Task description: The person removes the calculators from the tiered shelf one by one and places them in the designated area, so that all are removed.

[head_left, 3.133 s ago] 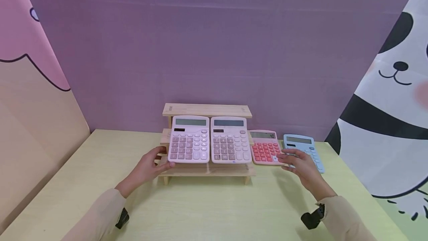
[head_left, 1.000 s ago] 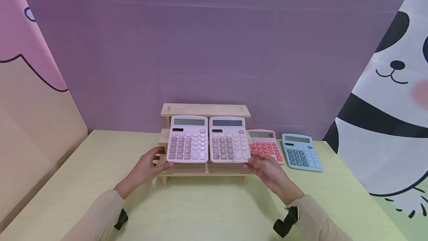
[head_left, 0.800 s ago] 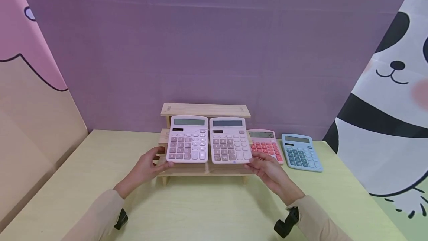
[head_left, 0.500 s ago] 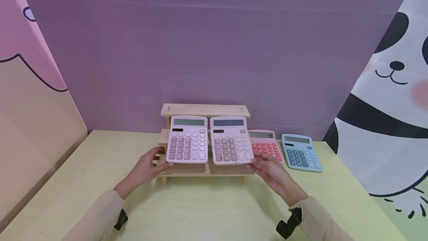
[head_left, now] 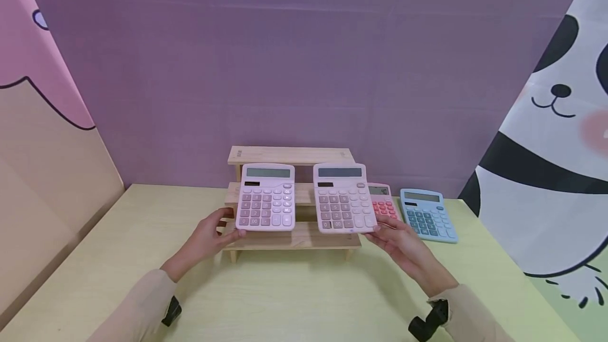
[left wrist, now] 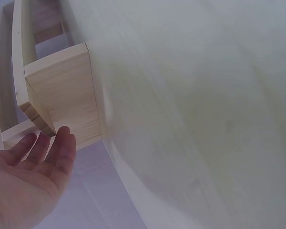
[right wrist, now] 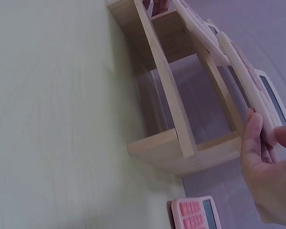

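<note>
Two pale pink calculators face me in front of a wooden tiered stand (head_left: 304, 239). My left hand (head_left: 207, 235) holds the left calculator (head_left: 265, 197) by its lower left corner, thumb in front and fingers behind. In the left wrist view the fingers of the left hand (left wrist: 38, 176) curl beside the stand's shelf end. The right calculator (head_left: 345, 198) is pinched at its lower right corner by my right hand (head_left: 406, 249), leaning slightly. In the right wrist view the right hand (right wrist: 271, 176) has its thumb on the front of the calculator (right wrist: 250, 78) and its fingers behind.
A pink calculator with red keys (head_left: 382, 206) lies right of the stand, partly covered by the held calculator and the right hand. Farther right lies a blue calculator (head_left: 429, 215). A purple backdrop (head_left: 304, 67) stands behind the table (head_left: 285, 300).
My right hand came over from the calculators at right, took the right pale pink calculator's corner and shifted it rightward, widening the gap between the two. The left hand stays put.
</note>
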`<state>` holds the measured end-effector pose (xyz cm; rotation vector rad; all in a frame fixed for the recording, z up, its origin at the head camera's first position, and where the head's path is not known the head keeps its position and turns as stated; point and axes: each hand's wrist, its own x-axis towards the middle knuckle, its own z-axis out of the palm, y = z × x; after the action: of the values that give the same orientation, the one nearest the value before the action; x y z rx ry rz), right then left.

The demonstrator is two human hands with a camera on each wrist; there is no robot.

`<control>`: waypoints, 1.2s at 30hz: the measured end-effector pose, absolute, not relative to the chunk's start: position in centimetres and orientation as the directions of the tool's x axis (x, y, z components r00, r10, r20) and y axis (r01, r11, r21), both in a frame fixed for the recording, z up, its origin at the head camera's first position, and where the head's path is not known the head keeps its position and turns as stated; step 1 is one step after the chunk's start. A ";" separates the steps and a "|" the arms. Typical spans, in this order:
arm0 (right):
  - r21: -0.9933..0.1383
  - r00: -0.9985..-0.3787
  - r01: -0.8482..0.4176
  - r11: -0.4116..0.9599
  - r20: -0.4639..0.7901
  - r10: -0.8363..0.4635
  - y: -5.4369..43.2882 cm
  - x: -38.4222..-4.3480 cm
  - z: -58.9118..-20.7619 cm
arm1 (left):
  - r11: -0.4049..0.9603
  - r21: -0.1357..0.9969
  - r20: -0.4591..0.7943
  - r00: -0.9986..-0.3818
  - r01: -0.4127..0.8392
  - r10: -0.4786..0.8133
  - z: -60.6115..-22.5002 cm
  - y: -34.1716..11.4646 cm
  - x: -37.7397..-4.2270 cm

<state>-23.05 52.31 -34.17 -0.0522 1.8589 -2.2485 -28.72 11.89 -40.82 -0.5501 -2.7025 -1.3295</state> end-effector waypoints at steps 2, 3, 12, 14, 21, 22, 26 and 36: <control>-0.973 -0.974 0.145 -0.181 -0.108 -0.199 52.8 -22.7 -34.2 | 0.561 0.748 0.228 -0.931 0.354 0.283 -40.7 11.9 -28.6; -0.973 -0.973 0.141 -0.185 -0.102 -0.205 53.1 -22.6 -34.2 | 0.563 0.747 0.228 -0.932 0.354 0.283 -40.6 11.9 -28.6; -0.967 -0.973 0.159 -0.197 -0.119 -0.199 55.4 -21.4 -34.5 | 0.559 0.754 0.220 -0.935 0.344 0.278 -40.4 11.8 -28.4; -0.968 -0.972 0.162 -0.190 -0.123 -0.200 55.9 -21.2 -34.7 | 0.557 0.755 0.222 -0.934 0.346 0.279 -40.4 11.8 -28.4; -0.966 -0.974 0.158 -0.206 -0.118 -0.195 57.5 -20.6 -35.2 | 0.550 0.756 0.235 -0.931 0.355 0.278 -40.5 11.6 -28.5; -0.963 -0.974 0.161 -0.215 -0.119 -0.194 57.7 -20.5 -35.3 | 0.551 0.754 0.237 -0.930 0.358 0.280 -40.5 11.6 -28.5; -0.957 -0.974 0.174 -0.231 -0.133 -0.182 58.5 -20.0 -35.5 | 0.548 0.753 0.238 -0.928 0.363 0.287 -40.6 11.6 -28.5; -0.948 -0.965 0.162 -0.274 -0.094 -0.245 60.9 -19.2 -36.5 | 0.547 0.752 0.240 -0.926 0.367 0.292 -40.7 11.7 -28.6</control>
<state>-19.24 60.91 -36.55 -0.1035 1.7131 -2.3198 -28.55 11.66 -40.71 -0.5732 -2.6866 -1.3374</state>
